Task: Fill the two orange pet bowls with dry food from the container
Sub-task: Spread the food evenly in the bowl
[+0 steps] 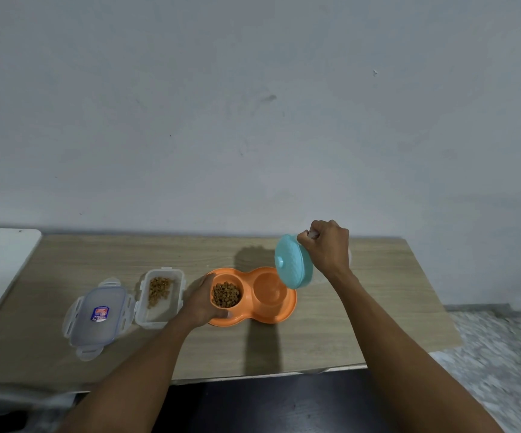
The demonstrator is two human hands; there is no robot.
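On the left of the worktop (362, 307) lies a clear lid (98, 317). It has a small blue and red label (100, 314), but the words are too small to read. Just beside it sits the open container (143, 295) with some dry food (159, 289) left inside.

Next comes the left hand (201, 304). Its grip is curled round the left end of the orange dish (284, 314) and holds it on the worktop. The dish lies long ways from left to right. The left bowl (226, 295) is full of food. The right bowl (268, 287) looks empty.

The right hand (326, 245) is closed tight on the handle of a teal scoop (290, 260). The scoop is tipped on its side, just above the far right edge of the empty bowl. I cannot tell if any food is in it. This hand is the nearer one, so I think that bowl gets filled next.
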